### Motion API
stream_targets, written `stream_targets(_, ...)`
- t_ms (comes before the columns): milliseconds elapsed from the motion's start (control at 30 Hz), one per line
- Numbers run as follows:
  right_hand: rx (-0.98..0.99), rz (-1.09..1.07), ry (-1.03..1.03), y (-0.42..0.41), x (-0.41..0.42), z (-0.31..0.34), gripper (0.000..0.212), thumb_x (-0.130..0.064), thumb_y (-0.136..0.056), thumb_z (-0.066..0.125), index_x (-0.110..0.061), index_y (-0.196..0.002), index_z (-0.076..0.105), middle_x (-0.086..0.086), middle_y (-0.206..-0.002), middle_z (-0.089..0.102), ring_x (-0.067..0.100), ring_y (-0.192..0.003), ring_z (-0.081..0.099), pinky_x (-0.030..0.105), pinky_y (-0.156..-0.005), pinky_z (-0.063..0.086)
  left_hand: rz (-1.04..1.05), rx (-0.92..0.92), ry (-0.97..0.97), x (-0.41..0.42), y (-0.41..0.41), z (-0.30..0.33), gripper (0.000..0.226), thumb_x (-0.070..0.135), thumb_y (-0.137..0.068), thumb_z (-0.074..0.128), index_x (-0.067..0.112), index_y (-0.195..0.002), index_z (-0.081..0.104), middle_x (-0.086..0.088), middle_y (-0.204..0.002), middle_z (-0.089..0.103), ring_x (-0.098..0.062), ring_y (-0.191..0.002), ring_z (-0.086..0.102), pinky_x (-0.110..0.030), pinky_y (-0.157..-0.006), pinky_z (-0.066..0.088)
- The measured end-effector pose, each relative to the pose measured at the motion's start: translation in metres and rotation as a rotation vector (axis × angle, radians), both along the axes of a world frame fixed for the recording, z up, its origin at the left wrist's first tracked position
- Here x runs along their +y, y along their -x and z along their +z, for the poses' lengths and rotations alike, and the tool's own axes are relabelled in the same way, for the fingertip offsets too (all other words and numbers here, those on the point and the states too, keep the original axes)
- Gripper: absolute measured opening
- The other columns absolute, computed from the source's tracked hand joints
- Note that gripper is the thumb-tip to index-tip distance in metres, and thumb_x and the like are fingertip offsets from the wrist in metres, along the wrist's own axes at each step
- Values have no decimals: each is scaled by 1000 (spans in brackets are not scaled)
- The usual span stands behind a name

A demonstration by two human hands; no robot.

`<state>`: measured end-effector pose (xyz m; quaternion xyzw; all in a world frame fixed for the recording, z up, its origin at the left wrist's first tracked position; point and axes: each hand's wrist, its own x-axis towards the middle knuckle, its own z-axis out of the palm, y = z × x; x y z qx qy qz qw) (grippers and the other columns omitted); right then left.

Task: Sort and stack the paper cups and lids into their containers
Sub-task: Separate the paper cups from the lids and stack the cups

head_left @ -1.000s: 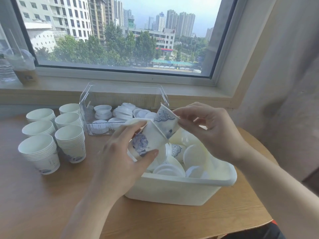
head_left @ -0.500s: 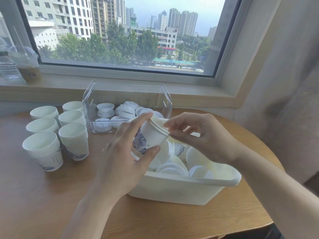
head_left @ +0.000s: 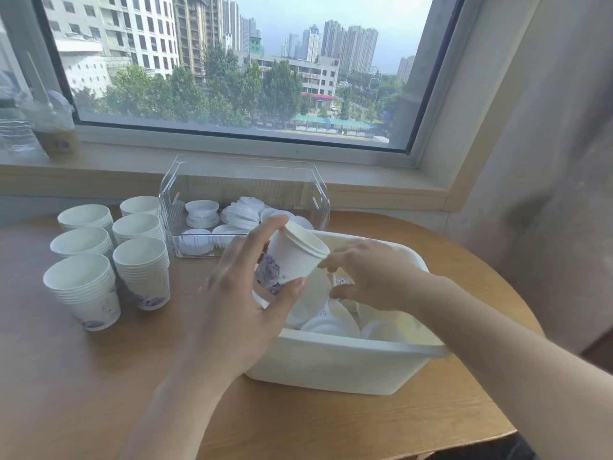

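Six cup stacks [head_left: 109, 257] stand on the table [head_left: 83, 376], left side, in two columns of three, mouths up. One clear bin [head_left: 245, 190] sits just behind them to the right, against the sill; it holds white lids [head_left: 203, 214] in several short piles, count unclear. One white tub [head_left: 335, 366] at centre right, in front of the clear bin, holds loose lids and at least one cup with blue print; exact number cannot be told.

One cup [head_left: 293, 258], white with a blue flower, is held above the tub's near-left corner, tilted, mouth toward upper right. A second rim shows at its mouth, so it may be two cups nested. Left hand [head_left: 238, 300] grips it, back of hand to camera, thumb under the lower wall, fingers [head_left: 265, 227] curled over the top side. Right hand [head_left: 371, 277] reaches in from the right over the tub, fingers bent, tips pinching at the cup's rim.

Two drinks on the sill, far left: one iced drink [head_left: 54, 127] with straw, one water bottle [head_left: 15, 134].
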<state>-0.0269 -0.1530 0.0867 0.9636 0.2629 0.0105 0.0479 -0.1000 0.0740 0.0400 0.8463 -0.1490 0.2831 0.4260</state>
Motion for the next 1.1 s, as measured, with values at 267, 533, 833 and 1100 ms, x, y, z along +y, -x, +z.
stream_targets(267, -30, 12, 59, -7, 0, -8, 54, -52, -93, 70, -35, -142, 54, -13, -127, 66, 16, -122, 55, 32, -101, 37, 10, -10, -25, 2, 1, -2, 72, 60, -84, 67, 70, -146, 30, 33, -130, 51, 10, -114, 53, -46, -83, 60)
stream_targets(533, -33, 32, 103, -2, -4, -3, 38, -53, -93, 70, -37, -127, 62, -12, -127, 65, 16, -125, 52, 35, -107, 39, 6, -2, -27, 2, 1, -1, 72, 58, -85, 68, 66, -147, 32, 32, -127, 53, 13, -112, 51, -43, -83, 59)
stream_targets(833, -54, 43, -111, 9, -13, 15, 18, -51, -91, 75, -40, -98, 63, -17, -113, 65, 11, -108, 56, 35, -91, 47, 12, -11, -24, 1, 1, -2, 72, 59, -84, 67, 67, -146, 32, 30, -129, 53, 9, -114, 53, -46, -86, 58)
stream_targets(1100, -44, -1, -585, 24, -29, 33, 18, -47, -84, 82, -37, -86, 67, -27, -115, 69, 2, -100, 60, 22, -77, 44, 21, -21, 15, 1, -1, -4, 72, 56, -86, 71, 59, -149, 36, 27, -136, 58, 1, -117, 59, -47, -88, 58)
